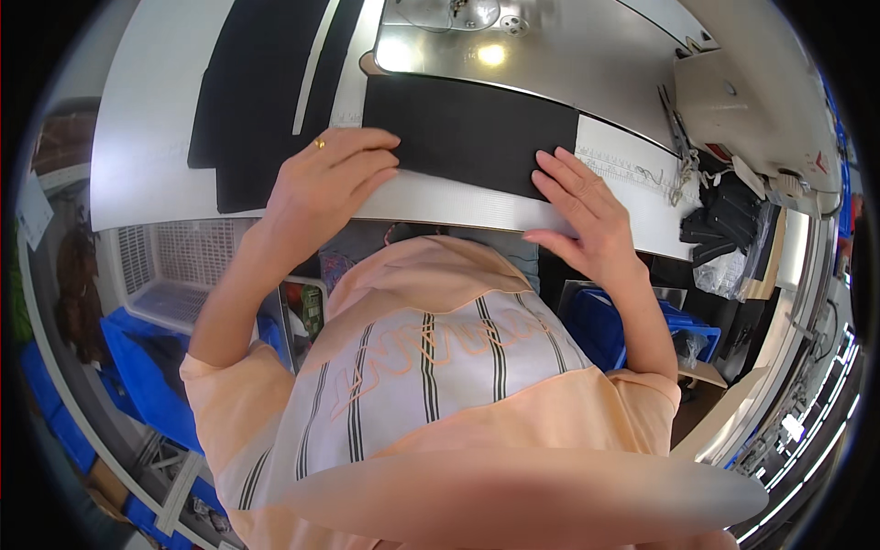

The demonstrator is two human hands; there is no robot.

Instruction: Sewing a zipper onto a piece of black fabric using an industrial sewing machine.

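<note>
A flat, dark rectangular piece of fabric (pixel 467 128) lies across the white tabletop, along the near edge of a shiny metal plate (pixel 568 46). At the piece's left end, my left hand (pixel 335 172) rests with its fingers laid over the edge; a ring is on one finger. My right hand (pixel 587 211) lies at the other end, fingertips on the fabric and thumb spread apart near the table's front edge. Neither hand grips anything. More black fabric pieces (pixel 247 101) lie flat to the left of my left hand, with a pale gap between two of them.
A beige machine body (pixel 752 115) stands at the right, with scissors (pixel 674 119) and tangled cord before it. Bundled black pieces (pixel 729 215) sit at the table's right end. A white plastic basket (pixel 174 270) and blue bins (pixel 147 367) are below left; another blue bin (pixel 596 325) is below right.
</note>
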